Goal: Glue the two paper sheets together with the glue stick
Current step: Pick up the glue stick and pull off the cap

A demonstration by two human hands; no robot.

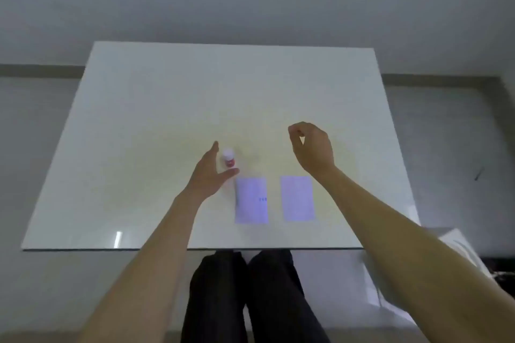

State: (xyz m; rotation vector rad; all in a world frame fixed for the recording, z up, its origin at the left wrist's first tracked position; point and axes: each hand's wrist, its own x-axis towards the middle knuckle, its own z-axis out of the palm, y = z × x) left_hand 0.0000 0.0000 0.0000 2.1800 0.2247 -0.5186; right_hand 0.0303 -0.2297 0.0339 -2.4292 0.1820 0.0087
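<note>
A small glue stick (229, 158) with a white cap and red label stands upright on the white table (139, 147). My left hand (209, 174) is spread open right beside it, fingers on its left and thumb below it, not gripping it. Two pale rectangular paper sheets lie side by side nearer to me: the left sheet (251, 200) with a small blue mark, and the right sheet (297, 198). My right hand (313, 146) hovers above the table beyond the right sheet, fingers loosely curled, holding nothing.
The table's near edge (195, 249) runs just above my dark-trousered legs (245, 295). A white object (462, 248) sits off the table's near right corner. Grey floor surrounds the table.
</note>
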